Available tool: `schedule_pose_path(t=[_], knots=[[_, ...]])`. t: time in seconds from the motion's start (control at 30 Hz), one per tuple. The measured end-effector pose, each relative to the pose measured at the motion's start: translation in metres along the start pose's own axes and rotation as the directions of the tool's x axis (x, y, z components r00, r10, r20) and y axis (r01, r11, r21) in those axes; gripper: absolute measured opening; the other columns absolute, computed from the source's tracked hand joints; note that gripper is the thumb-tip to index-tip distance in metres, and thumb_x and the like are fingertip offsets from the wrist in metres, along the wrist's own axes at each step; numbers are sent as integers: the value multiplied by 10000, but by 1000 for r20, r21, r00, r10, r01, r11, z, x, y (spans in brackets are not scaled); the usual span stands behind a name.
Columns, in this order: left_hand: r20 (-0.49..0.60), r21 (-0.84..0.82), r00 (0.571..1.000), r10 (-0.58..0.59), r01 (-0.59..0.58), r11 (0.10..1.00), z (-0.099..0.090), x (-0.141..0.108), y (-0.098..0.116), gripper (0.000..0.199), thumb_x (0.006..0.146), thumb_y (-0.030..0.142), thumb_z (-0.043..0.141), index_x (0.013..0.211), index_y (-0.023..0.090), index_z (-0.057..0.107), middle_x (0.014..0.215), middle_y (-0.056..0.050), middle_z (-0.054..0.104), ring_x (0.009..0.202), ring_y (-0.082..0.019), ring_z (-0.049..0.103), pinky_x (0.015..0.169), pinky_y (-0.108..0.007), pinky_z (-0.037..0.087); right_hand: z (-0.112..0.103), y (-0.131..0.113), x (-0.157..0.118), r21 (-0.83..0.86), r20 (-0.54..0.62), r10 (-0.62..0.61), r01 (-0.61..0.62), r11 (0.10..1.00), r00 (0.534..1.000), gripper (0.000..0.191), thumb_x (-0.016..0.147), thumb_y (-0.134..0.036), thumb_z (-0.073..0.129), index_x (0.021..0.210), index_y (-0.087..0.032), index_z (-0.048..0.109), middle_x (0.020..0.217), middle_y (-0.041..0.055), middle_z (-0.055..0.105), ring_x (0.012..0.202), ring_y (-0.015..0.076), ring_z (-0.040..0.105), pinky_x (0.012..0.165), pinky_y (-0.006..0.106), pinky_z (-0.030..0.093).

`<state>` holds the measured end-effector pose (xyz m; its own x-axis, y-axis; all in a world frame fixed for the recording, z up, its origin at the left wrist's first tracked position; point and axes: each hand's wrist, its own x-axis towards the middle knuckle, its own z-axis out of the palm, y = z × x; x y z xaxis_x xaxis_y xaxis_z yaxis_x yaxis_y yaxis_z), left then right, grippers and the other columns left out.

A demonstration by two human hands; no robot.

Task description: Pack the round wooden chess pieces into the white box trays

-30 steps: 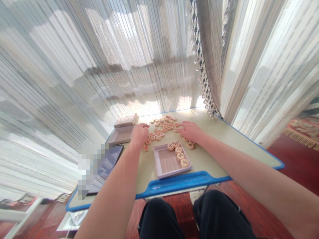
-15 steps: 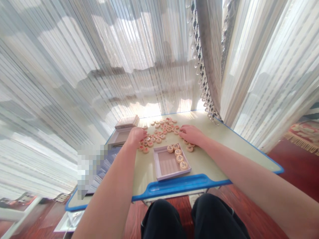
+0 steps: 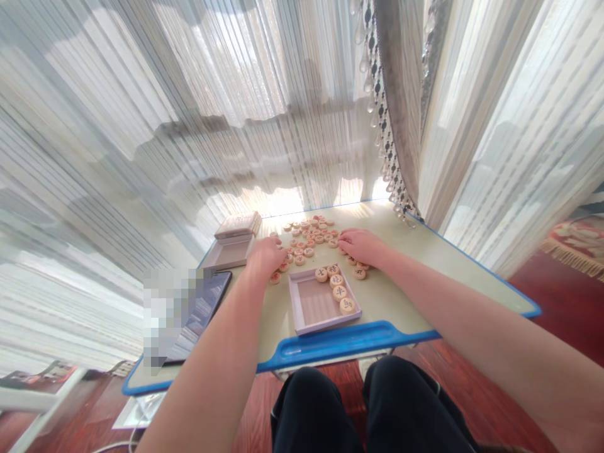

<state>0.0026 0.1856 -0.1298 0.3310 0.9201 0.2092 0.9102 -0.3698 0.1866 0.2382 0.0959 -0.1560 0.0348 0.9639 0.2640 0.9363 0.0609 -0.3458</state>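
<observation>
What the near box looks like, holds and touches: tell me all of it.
The near box is shallow and rectangular, with low lilac walls and a brownish floor; it looks like cardboard. It lies flat, open side up, on the cream table, beyond the blue trough at the near edge. Five round pieces with dark characters lie inside, along the far and right walls. The left hand and right hand are off it.

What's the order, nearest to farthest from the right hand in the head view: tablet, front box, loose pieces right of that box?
1. Loose pieces: close by the right hand.
2. Front box: to its left, lower in view.
3. Tablet: well over to the left.
</observation>
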Motion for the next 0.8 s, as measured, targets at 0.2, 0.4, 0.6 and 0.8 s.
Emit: schedule_pose_path(t=[0.2, 0.4, 0.6, 0.8], knots=[[38, 20, 999, -11, 10, 1000, 5, 3, 1, 331, 721, 293, 532, 1021, 234, 660, 1025, -44, 686, 919, -195, 620, 750, -237, 455, 0, -3, 0, -38, 22, 26, -25, 999, 999, 317, 868, -301, 371, 857, -203, 672, 1081, 56, 625, 958, 201, 568, 862, 305, 408], [-128, -96, 992, -10, -2, 995, -5, -4, 6, 311, 734, 313, 530, 990, 197, 664, 1011, -64, 685, 944, -224, 608, 795, -276, 450, 1, -2, 1, -37, 18, 35, -34, 999, 999, 310, 865, -314, 385, 871, -213, 678, 1095, 55, 623, 992, 209, 561, 893, 316, 402], [-142, -492, 986, 87, -147, 858, -20, -11, 13, 452, 684, 487, 610, 999, 165, 645, 882, -56, 694, 762, -183, 629, 669, -270, 475, 1, -5, 1, 61, -65, 82, -78, 995, 995, 273, 827, -311, 456, 909, -190, 688, 1116, 84, 610, 1040, 226, 546, 938, 344, 390], [-71, -770, 964, 255, -216, 600, -18, -21, 32, 478, 592, 433, 726, 956, 135, 636, 933, -86, 669, 760, -170, 622, 617, -261, 489, 1, -21, -8, 177, -324, -150, 216, 960, 934, 246, 800, -304, 534, 968, -185, 668, 1079, 82, 622, 1062, 219, 524, 966, 378, 378]])
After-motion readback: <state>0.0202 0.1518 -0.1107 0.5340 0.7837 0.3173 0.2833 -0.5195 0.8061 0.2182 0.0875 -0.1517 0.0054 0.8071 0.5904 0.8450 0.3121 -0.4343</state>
